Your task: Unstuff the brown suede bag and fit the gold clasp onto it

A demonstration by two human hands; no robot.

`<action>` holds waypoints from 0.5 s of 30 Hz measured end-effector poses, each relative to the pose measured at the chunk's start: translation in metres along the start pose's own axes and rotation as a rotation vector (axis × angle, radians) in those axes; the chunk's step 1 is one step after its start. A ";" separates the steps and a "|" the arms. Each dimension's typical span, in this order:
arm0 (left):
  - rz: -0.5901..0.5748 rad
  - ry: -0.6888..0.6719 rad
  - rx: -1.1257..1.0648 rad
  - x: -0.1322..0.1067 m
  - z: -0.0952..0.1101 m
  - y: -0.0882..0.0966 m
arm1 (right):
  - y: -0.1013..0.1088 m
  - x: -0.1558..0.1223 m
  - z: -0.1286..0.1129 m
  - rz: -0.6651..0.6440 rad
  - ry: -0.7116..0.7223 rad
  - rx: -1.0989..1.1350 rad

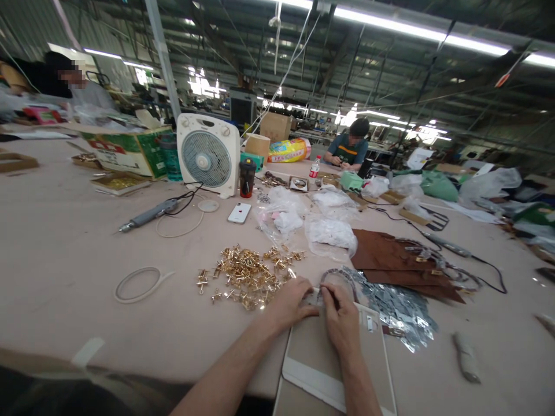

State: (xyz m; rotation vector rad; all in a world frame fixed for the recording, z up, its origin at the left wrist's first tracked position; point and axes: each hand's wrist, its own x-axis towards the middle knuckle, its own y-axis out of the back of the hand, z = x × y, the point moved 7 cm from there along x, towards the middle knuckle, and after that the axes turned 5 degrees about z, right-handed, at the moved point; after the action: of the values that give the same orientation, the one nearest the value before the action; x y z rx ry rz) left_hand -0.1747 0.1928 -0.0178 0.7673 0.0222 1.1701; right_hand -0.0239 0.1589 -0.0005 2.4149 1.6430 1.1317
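Observation:
My left hand (289,301) and my right hand (342,320) meet over the far end of a white-rimmed tray (318,381) at the table's near edge. Both hands have their fingers pinched together on a small silvery piece (313,299) between them; its shape is too small to make out. Just left of my left hand lies a pile of several gold metal fittings (247,274). To the right of my right hand spreads a heap of silvery flat pieces (399,309), with brown leather sheets (399,260) behind it.
A white fan (208,155), a dark cup (247,178), a white phone (239,213), an electric screwdriver (150,215) with cable, plastic bags (329,231) and a tape loop (136,285) lie on the table. Two other people sit at the far left and far middle.

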 end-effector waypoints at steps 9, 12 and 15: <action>0.020 0.019 -0.055 -0.002 0.001 0.004 | -0.013 -0.006 -0.007 -0.150 0.083 0.027; 0.027 0.019 -0.035 -0.002 0.001 0.006 | -0.017 -0.008 -0.007 -0.174 0.096 -0.017; 0.030 0.028 -0.026 -0.003 0.000 0.007 | -0.022 -0.009 -0.008 -0.198 0.119 -0.088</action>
State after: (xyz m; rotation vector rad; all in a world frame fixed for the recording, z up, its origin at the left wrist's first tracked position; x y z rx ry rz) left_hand -0.1815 0.1916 -0.0152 0.7301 0.0185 1.2078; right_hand -0.0479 0.1587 -0.0085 2.1155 1.7769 1.3060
